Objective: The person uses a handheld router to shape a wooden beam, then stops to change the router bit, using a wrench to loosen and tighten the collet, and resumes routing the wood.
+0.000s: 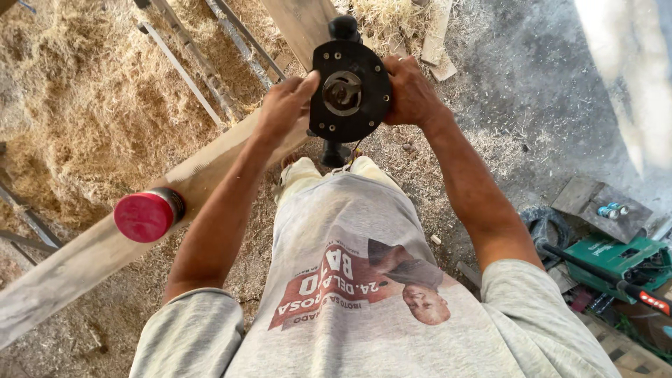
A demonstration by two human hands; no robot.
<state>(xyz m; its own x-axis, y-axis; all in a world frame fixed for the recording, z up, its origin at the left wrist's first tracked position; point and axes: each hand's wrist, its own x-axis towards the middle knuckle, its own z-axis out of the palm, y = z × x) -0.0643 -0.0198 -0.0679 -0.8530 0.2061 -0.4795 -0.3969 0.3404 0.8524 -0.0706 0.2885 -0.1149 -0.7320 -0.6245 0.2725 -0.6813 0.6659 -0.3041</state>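
Observation:
I hold a black wood router (350,89) up in front of me, its round base plate and metal collet facing the camera. My left hand (283,108) grips its left side, thumb against the rim of the base. On the right side my right hand (409,91) is wrapped round the edge. Black knob handles stick out above and below the base. A long pale wooden plank (105,245) runs diagonally under my left arm.
A red-capped can (148,215) stands on the plank at left. Heaps of wood shavings (84,105) cover the ground at left, with metal bars (189,70) across them. A green power tool (616,260) and a grey board (595,206) lie at the right.

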